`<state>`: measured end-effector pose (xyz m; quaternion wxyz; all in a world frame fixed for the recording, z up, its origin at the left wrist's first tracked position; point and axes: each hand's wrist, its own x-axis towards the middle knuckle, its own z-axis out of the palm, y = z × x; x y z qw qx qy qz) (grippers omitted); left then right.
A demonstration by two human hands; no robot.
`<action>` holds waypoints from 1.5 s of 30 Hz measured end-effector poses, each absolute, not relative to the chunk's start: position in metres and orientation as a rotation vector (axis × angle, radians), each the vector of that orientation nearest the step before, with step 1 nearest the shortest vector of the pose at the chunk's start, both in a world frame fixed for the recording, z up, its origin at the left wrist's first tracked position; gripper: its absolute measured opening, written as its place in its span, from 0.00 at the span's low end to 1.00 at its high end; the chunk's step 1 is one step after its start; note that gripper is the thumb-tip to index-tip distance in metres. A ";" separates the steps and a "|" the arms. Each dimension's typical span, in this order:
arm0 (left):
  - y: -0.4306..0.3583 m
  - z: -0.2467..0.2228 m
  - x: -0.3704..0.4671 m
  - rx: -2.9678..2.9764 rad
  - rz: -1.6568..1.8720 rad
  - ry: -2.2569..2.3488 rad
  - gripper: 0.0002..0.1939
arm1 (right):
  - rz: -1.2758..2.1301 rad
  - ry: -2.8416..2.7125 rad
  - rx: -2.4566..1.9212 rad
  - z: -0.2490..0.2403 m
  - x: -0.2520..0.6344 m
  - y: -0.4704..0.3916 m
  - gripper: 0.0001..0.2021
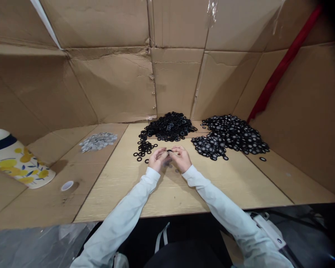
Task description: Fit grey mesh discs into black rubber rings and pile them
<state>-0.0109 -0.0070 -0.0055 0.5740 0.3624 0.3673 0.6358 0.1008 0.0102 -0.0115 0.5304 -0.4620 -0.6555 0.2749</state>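
My left hand (157,159) and my right hand (181,158) meet over the middle of the wooden board (173,197). Between their fingertips is a small black ring (169,151), pinched from both sides. Whether a disc sits inside it is too small to tell. A few grey discs (176,171) lie on the board just below the hands, partly hidden by them. Beyond the hands rises a heap of black rings (170,126), with loose rings (143,148) trailing down its left side. Rings with pale grey centres (234,134) form a wide pile to the right.
Flat grey discs (98,142) are heaped on cardboard at the left. Nearer stand a small white round piece (67,185) and a tilted container with yellow flower patterns (25,163). Cardboard walls (114,82) enclose the back and sides; a red strip (284,70) hangs at right.
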 end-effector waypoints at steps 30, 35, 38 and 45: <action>-0.013 -0.001 -0.014 1.037 1.480 1.067 0.11 | 0.432 -1.735 -1.146 -0.006 0.104 0.002 0.04; -0.013 -0.003 -0.015 1.094 1.473 1.059 0.11 | 0.443 -1.721 -1.172 -0.006 0.104 0.003 0.03; -0.012 -0.008 -0.016 1.190 1.497 1.079 0.09 | 0.403 -1.698 -1.236 -0.005 0.103 0.001 0.04; -0.010 -0.015 -0.017 1.278 1.537 1.134 0.09 | 0.416 -1.677 -1.264 -0.004 0.102 0.000 0.03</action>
